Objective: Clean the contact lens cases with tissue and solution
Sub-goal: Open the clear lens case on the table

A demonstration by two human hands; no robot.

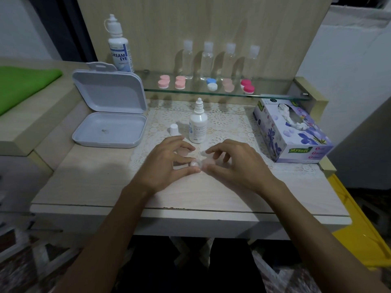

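Both forearms reach forward and converge, the left hand and right hand nearly meeting at the fingertips (palms down, fingers curled), each pinching one end of a small clear contact lens case.

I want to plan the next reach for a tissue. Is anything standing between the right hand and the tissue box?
Nothing visible does. The right hand is at the contact lens case on the lace mat; the tissue box sits to its right and farther back, with only bare mat between. The small solution bottle stands off to the left.
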